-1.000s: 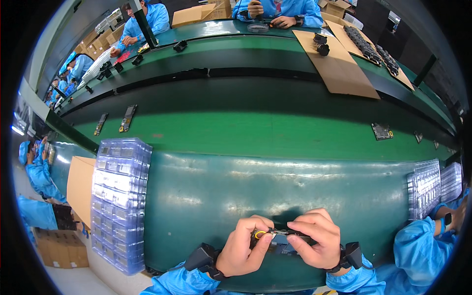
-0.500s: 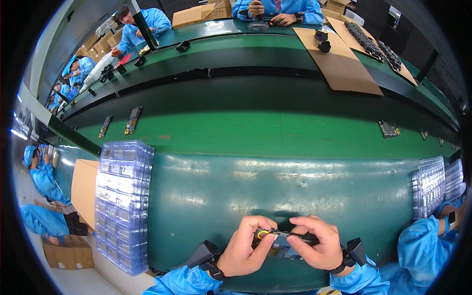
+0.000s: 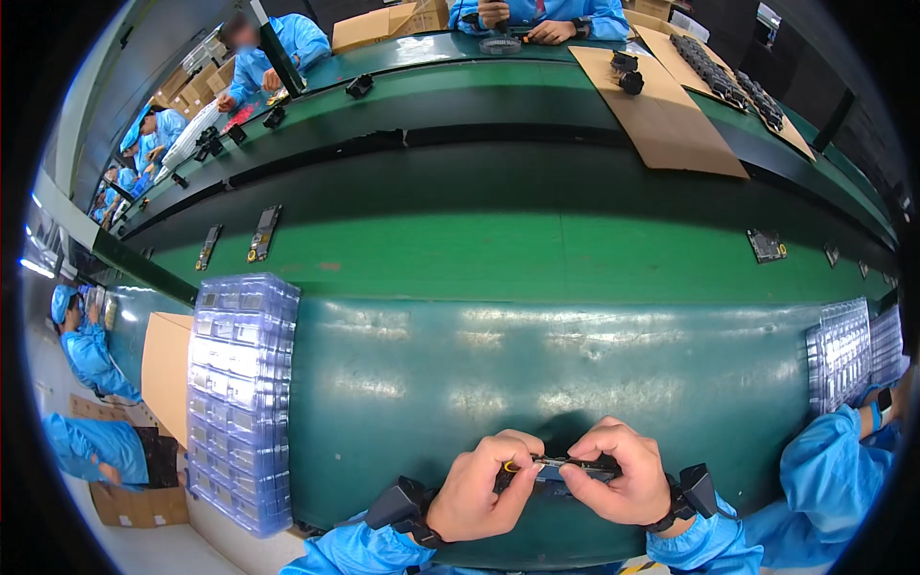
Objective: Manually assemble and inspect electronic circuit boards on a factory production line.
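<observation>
The step in hand appears to be two-handed work on a small circuit board (image 3: 554,464), held just above the table (image 3: 402,383) near its front edge. The left hand (image 3: 482,489) has thumb and fingertips pinched closed at the board's left end, beside a small yellow ring. The right hand (image 3: 621,476) curls its fingers and thumb around the right end, nearly closed. The exact contact beneath is hidden. The next move, in my judgement, calls for light, even pressure on the edges.

The board is thin, dark and rigid, seen nearly edge-on. The table surface is smooth, glossy green, lightly marked. Ribbed, clear plastic trays (image 3: 240,407) stand stacked at left. Similar flat boards (image 3: 264,233) lie on the green belt (image 3: 460,251) beyond.
</observation>
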A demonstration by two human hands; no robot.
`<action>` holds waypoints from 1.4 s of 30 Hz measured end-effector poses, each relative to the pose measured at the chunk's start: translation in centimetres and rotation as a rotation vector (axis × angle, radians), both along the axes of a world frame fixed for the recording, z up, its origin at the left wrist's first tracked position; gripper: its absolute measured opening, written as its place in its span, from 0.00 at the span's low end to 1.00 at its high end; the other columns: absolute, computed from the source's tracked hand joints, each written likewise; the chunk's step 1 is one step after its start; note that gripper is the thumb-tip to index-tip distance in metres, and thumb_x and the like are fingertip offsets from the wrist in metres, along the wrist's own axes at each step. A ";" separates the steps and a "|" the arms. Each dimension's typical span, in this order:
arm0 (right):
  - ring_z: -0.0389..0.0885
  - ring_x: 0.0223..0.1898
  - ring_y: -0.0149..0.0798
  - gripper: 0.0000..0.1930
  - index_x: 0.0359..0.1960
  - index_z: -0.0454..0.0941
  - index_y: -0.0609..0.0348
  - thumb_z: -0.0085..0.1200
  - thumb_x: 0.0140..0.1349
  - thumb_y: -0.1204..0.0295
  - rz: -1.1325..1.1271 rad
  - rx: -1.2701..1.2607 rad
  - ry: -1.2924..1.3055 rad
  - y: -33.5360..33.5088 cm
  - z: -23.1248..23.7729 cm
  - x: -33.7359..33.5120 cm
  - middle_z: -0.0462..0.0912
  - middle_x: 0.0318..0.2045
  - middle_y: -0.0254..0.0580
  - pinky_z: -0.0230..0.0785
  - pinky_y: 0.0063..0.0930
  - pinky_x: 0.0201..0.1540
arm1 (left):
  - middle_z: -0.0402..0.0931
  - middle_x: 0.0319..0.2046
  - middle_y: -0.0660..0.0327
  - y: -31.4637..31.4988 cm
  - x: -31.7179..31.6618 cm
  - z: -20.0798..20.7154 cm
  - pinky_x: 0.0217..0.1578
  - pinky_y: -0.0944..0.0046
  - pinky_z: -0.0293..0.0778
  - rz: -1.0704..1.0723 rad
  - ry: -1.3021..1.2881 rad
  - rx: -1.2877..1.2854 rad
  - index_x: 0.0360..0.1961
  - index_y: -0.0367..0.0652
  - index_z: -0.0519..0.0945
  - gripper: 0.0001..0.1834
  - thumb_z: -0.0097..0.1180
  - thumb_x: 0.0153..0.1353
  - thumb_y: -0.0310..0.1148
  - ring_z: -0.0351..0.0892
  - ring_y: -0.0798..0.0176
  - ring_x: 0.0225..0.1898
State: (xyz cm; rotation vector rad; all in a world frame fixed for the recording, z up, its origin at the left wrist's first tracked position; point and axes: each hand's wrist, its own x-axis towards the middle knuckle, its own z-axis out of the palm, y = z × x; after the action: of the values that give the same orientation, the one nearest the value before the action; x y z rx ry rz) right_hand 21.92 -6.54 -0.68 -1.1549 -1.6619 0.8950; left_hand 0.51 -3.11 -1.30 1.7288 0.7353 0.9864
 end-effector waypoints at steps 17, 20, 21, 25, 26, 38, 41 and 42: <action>0.75 0.23 0.35 0.13 0.36 0.82 0.57 0.72 0.50 0.79 -0.081 0.105 -0.001 -0.3 0.5 -1.0 0.83 0.24 0.35 0.67 0.27 0.24 | 0.79 0.37 0.53 -0.2 0.1 -0.1 0.35 0.64 0.75 -0.017 -0.010 -0.032 0.50 0.41 0.65 0.20 0.61 0.63 0.18 0.80 0.67 0.34; 0.75 0.23 0.36 0.12 0.35 0.82 0.57 0.71 0.49 0.80 -0.058 0.244 -0.022 -0.4 0.2 -0.9 0.80 0.22 0.34 0.67 0.27 0.24 | 0.77 0.37 0.54 -0.4 0.0 -0.1 0.35 0.65 0.74 -0.044 -0.018 -0.075 0.53 0.40 0.64 0.24 0.63 0.62 0.17 0.78 0.68 0.34; 0.75 0.23 0.36 0.12 0.35 0.82 0.57 0.71 0.49 0.80 -0.061 0.243 -0.022 -0.4 0.1 -0.9 0.80 0.22 0.34 0.67 0.27 0.24 | 0.79 0.38 0.53 -0.5 -0.1 -0.5 0.35 0.65 0.76 -0.041 -0.041 -0.052 0.55 0.40 0.66 0.24 0.64 0.61 0.19 0.81 0.64 0.34; 0.74 0.22 0.36 0.13 0.35 0.82 0.57 0.71 0.48 0.81 -0.036 0.310 0.016 -0.2 0.2 -1.1 0.79 0.20 0.33 0.66 0.27 0.24 | 0.77 0.36 0.53 -0.6 -0.1 -0.3 0.33 0.66 0.73 -0.068 -0.026 0.023 0.52 0.41 0.64 0.26 0.64 0.59 0.15 0.75 0.69 0.31; 0.74 0.22 0.36 0.13 0.34 0.82 0.57 0.71 0.48 0.81 -0.026 0.323 0.028 -0.1 0.2 -1.0 0.79 0.20 0.33 0.66 0.26 0.24 | 0.77 0.36 0.53 -0.6 0.0 -0.3 0.33 0.66 0.73 -0.069 -0.024 0.023 0.52 0.41 0.64 0.26 0.64 0.59 0.15 0.75 0.69 0.31; 0.88 0.33 0.33 0.17 0.47 0.81 0.65 0.71 0.57 0.76 -0.080 -0.129 0.060 -0.1 0.9 -0.8 0.88 0.30 0.42 0.78 0.23 0.33 | 0.74 0.42 0.54 -0.2 -0.1 -0.7 0.42 0.68 0.69 0.014 -0.132 -0.296 0.53 0.40 0.63 0.17 0.55 0.69 0.19 0.70 0.70 0.40; 0.88 0.35 0.29 0.21 0.54 0.79 0.65 0.69 0.59 0.77 0.025 -0.357 0.177 0.1 1.1 -0.2 0.89 0.35 0.44 0.80 0.21 0.37 | 0.73 0.45 0.55 -0.2 -0.3 -1.0 0.44 0.67 0.70 0.003 -0.157 -0.310 0.55 0.39 0.62 0.16 0.52 0.71 0.21 0.71 0.70 0.42; 0.88 0.34 0.28 0.22 0.56 0.78 0.64 0.69 0.59 0.78 0.073 -0.444 0.241 0.1 0.8 0.0 0.89 0.36 0.43 0.80 0.21 0.36 | 0.73 0.45 0.55 -0.4 -0.3 -1.0 0.45 0.67 0.70 0.001 -0.142 -0.285 0.55 0.39 0.63 0.15 0.51 0.72 0.21 0.71 0.70 0.43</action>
State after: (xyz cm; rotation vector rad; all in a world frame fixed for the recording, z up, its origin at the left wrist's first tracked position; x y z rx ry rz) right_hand 21.95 -6.44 0.10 -1.2216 -1.3514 1.4415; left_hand 0.17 -3.54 -2.34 1.3982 0.7452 0.9445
